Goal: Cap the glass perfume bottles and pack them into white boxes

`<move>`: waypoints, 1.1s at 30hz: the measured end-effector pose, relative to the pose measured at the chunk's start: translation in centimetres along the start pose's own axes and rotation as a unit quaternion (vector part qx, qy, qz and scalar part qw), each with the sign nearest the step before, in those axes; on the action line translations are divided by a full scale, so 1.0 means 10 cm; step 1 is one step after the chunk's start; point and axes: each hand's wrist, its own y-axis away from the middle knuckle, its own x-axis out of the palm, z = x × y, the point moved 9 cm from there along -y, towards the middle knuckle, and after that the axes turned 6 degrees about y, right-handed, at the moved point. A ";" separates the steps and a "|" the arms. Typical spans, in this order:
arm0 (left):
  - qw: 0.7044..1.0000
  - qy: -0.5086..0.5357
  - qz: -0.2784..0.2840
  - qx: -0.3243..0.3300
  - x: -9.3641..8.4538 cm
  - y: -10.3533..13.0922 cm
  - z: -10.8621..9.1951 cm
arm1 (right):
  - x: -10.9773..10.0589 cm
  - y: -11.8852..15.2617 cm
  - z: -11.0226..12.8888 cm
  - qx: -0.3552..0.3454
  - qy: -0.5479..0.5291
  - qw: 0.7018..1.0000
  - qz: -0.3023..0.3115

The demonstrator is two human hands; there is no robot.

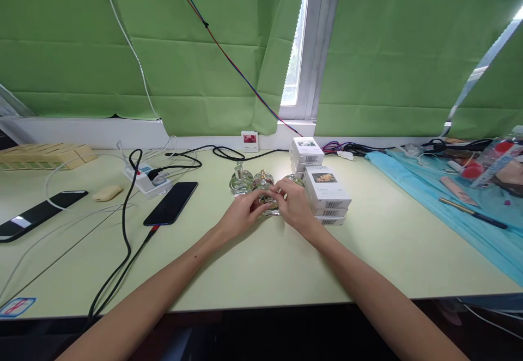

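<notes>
Both hands meet at a small clear glass bottle [270, 212] on the table, its top mostly covered by fingers. My left hand [242, 209] is closed with thumb and fingers at the bottle's left side. From the right, my right hand [291, 202] curls its fingers over the upper part. Close behind stand a round glass bottle with a stopper [240, 181] and a second decorated glass bottle [262, 178]. Another glass bottle [296, 178] is partly hidden by my right hand.
White boxes with picture labels [327, 188] are stacked to the right, and a smaller stack [307, 151] stands behind. A black phone [170, 203], cables and a power strip [147, 181] lie left. Blue plastic sheeting [441, 197] covers the right side. A small white box [249, 142] stands at the back.
</notes>
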 end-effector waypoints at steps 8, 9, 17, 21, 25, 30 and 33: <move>1.000 -0.006 -0.008 0.008 0.00 0.00 0.01 | -0.02 -0.02 0.00 0.003 0.024 1.000 -0.007; 1.000 -0.005 -0.008 0.008 0.00 0.00 0.00 | -0.02 -0.02 0.00 0.004 0.025 1.000 -0.007; 1.000 0.000 -0.002 0.004 0.00 0.00 0.00 | 0.00 -0.01 -0.01 0.003 0.021 1.000 -0.002; 1.000 0.003 0.000 0.001 0.00 0.00 0.00 | 0.01 0.00 -0.01 0.006 0.035 0.999 0.010; 1.000 0.004 0.002 -0.002 0.00 0.00 0.00 | 0.01 0.01 0.01 0.006 0.049 0.999 0.015; 1.000 0.006 -0.002 -0.002 0.00 0.00 0.01 | 0.01 0.02 0.01 0.003 0.061 0.998 0.013; 1.000 0.004 0.000 -0.003 0.00 0.00 0.02 | 0.01 0.02 0.01 0.003 0.066 0.998 0.013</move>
